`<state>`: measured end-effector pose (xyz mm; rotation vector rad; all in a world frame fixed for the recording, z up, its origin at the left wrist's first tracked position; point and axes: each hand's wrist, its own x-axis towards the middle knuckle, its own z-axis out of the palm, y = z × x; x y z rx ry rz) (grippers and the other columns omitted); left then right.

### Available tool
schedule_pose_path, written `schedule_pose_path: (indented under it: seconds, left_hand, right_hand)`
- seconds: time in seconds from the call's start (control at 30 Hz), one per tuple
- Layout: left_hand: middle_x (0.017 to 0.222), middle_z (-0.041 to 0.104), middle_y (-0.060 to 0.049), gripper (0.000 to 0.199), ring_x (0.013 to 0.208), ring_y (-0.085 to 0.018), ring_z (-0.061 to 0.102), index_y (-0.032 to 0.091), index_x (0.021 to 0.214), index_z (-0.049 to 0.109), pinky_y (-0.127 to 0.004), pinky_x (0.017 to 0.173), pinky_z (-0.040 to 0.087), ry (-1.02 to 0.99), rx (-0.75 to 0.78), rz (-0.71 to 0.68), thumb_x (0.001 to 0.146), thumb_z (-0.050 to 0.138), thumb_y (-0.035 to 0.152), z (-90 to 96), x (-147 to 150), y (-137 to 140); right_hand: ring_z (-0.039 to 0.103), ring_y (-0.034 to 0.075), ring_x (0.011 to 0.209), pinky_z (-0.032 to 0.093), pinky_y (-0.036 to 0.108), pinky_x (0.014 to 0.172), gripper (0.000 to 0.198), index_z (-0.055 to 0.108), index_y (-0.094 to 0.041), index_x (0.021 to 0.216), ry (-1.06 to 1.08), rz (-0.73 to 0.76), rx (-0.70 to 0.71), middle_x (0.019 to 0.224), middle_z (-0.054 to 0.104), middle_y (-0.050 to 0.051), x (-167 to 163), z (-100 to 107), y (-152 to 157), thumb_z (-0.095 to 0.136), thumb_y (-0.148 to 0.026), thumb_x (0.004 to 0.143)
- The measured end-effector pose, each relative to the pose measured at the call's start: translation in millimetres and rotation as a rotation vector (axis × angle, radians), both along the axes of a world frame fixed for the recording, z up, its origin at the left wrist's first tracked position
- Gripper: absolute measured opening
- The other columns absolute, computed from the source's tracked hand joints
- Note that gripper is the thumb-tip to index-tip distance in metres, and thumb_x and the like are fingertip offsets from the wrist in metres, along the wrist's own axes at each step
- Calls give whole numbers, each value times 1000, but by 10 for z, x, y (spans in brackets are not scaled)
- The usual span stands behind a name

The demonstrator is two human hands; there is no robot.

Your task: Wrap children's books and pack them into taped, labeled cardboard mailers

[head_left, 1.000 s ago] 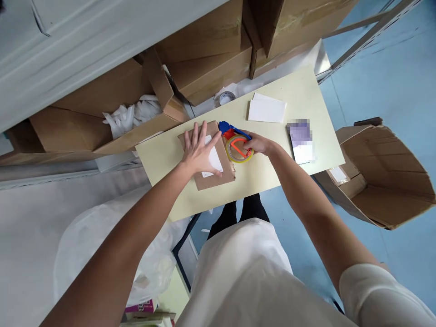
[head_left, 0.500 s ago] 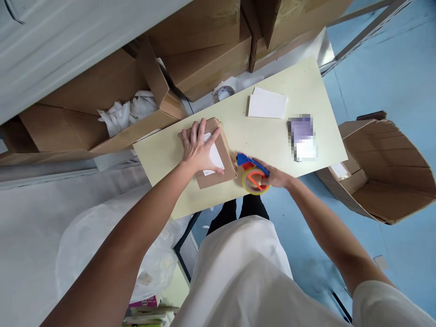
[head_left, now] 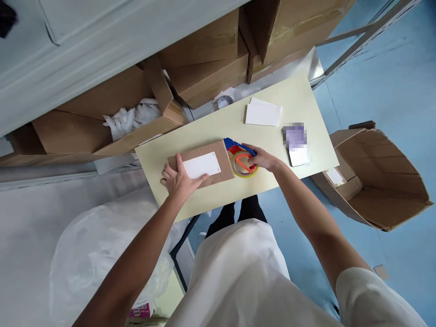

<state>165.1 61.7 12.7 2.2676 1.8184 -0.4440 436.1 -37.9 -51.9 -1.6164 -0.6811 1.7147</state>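
Note:
A small cardboard box [head_left: 226, 172] with a white label [head_left: 201, 165] on its top lies on the pale yellow table [head_left: 163, 190]. My left hand [head_left: 177, 180] grips its left end, thumb over the label's near edge and some fingers curled at the end. In my right hand [head_left: 264, 159] is a tape dispenser [head_left: 235, 147] with blue, red and orange parts and a roll of clear yellowish tape. Its blue head touches the box's right end at the far corner. The palm side of my right hand is hidden.
White cards [head_left: 263, 112] and a partly pixelated phone-like item [head_left: 298, 156] lie on the table. Behind it stand an open carton [head_left: 75, 131] with white wrapping and a tape roll [head_left: 225, 101]. A large open carton [head_left: 391, 181] stands right, a plastic bag [head_left: 102, 245] left.
The box has turned so its end faces right. My left hand has shifted to its left end. My right hand has brought the tape dispenser up against the right end.

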Motion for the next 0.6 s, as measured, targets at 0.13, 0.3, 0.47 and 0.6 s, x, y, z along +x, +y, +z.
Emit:
schedule_pose_path:
  seconds: [0.13,0.3,0.47,0.6]
  left_hand:
    - [151,3,-26,117,135,-48,9,14,147,16,-60,99,21,-69,-14,-305,57,61,73,11,66,-11]
    - [152,15,-18,118,129,-43,29,24,148,15,-52,99,23,-84,-156,-529,53,62,75,-107,324,99]
    - [143,32,-18,118,115,-39,40,28,147,16,-47,90,29,-9,-202,-508,50,62,77,-154,310,82]
    - [141,33,-16,117,114,-37,40,31,147,15,-46,90,28,-6,-225,-553,50,60,79,-147,263,75]
  right_hand:
    - [59,26,101,50,42,88,78,49,-25,131,108,236,13,118,64,6,75,-18,480,57,-7,56]
    - [56,25,109,47,42,95,83,40,-26,138,136,346,8,126,59,5,-50,3,519,56,-8,58]
    - [52,26,116,47,41,94,88,33,-28,141,30,433,5,136,50,5,2,-32,115,58,-11,59]
    - [60,27,104,51,41,85,86,41,-31,137,-28,663,14,124,60,3,222,-141,0,60,-11,55]
